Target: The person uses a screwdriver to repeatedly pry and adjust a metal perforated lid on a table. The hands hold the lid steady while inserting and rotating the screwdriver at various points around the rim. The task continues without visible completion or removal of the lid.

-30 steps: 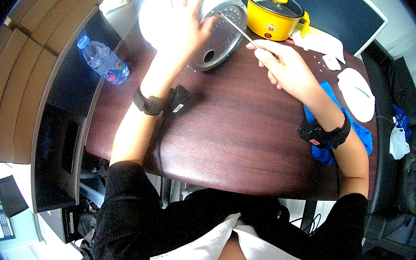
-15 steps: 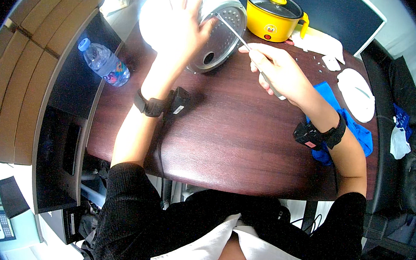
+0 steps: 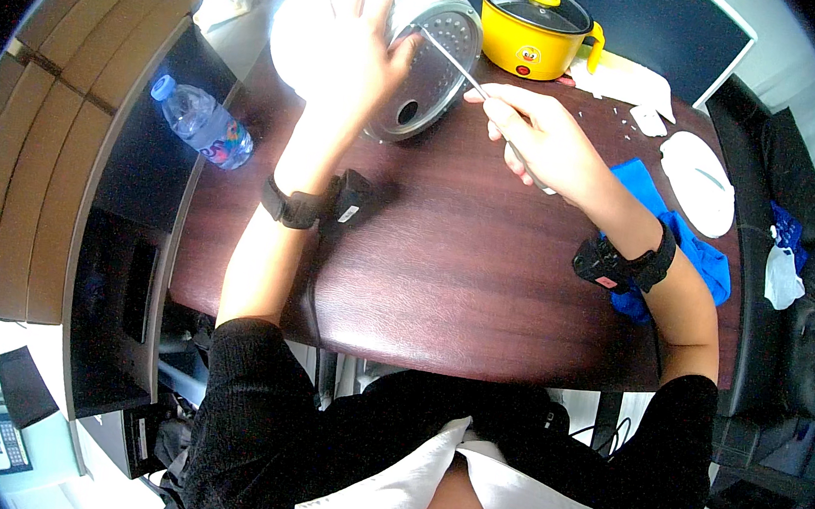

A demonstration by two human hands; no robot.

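Note:
A white rounded appliance (image 3: 301, 38) lies on its side at the back left of the table, washed out by glare. Its grey perforated base (image 3: 439, 81), with a dark round hole low down, faces right. My left hand (image 3: 362, 69) grips the appliance, fingers spread over the white side and thumb at the base's rim. My right hand (image 3: 546, 140) is closed round the handle of a screwdriver (image 3: 456, 61). The long metal shaft slants up and left to the base, its tip near my left thumb; whether it sits on a screw is too small to see.
Behind my right hand stands a yellow electric pot (image 3: 531, 46) with a glass lid. A blue cloth (image 3: 706, 264), a white oval piece (image 3: 699, 184) and small white scraps lie at the right. A water bottle (image 3: 202, 125) is at the left, near stacked cardboard boxes (image 3: 46, 141).
Almost nothing differs. My right hand and the screwdriver have shifted very slightly left, and the appliance sits a few pixels further left. Both hands keep their holds.

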